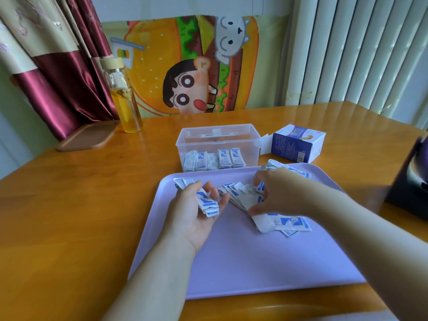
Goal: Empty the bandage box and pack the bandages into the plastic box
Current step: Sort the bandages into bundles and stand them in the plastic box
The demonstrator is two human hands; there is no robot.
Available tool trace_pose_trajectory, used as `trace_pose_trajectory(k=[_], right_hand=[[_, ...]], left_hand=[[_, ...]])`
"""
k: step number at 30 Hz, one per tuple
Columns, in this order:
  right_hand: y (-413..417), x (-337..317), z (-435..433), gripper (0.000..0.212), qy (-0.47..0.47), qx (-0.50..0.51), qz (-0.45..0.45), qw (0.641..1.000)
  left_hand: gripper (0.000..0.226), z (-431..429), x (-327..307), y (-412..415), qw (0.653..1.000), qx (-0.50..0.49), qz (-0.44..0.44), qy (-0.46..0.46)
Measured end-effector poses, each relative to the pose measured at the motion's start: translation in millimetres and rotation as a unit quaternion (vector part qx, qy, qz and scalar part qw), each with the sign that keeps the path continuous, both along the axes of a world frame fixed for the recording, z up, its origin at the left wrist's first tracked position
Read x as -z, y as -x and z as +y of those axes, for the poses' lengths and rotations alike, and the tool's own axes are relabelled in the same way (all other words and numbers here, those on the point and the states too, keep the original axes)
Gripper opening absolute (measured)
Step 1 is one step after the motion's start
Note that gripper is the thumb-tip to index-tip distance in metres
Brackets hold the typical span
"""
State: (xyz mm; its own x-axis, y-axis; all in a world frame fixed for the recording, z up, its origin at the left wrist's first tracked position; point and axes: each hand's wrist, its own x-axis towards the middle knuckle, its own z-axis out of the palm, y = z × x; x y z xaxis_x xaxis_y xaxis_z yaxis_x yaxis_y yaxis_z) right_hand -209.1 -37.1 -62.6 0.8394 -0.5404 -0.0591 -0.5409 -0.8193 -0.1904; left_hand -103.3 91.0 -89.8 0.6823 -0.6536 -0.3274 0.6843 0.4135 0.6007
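A lilac tray [243, 262] lies before me with loose white-and-blue bandages [284, 223] scattered on it. My left hand [199, 212] is palm up and holds a small stack of bandages [206, 202] in its curled fingers. My right hand [278, 191] reaches down onto the pile [240, 193] in the tray's middle, fingers curled on bandages there. Behind the tray stands the clear plastic box [217, 144], lid off, with several bandages [215, 159] upright inside. The purple-and-white bandage box [296, 144] lies on its side to the right, flap open.
A glass bottle [125, 100] of yellow liquid stands at the back left beside a brown lid or tray [88, 136]. A dark object [410, 181] sits at the table's right edge. A cartoon-print chair back [190, 63] rises behind the wooden table [81, 205].
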Motion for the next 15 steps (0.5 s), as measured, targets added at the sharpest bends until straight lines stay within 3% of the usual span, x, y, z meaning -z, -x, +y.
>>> trace_pose_trajectory(k=[3,10,15], right_hand=[[-2.4,5.3,1.1,0.059,0.009,-0.003,-0.003,1.0],[-0.9,4.6,-1.7,0.065,-0.084,-0.026,-0.025,0.996],[2.9,1.1,-9.7,0.049,-0.191,-0.006,-0.112,0.975]], left_hand=[[0.006,0.9,-1.5,0.9,1.0,-0.016,-0.006,-0.01],[0.008,1.0,-1.8,0.7,1.0,-0.006,-0.01,-0.028],[0.01,0.2,2.4,-3.5,0.999,0.009,-0.023,-0.031]])
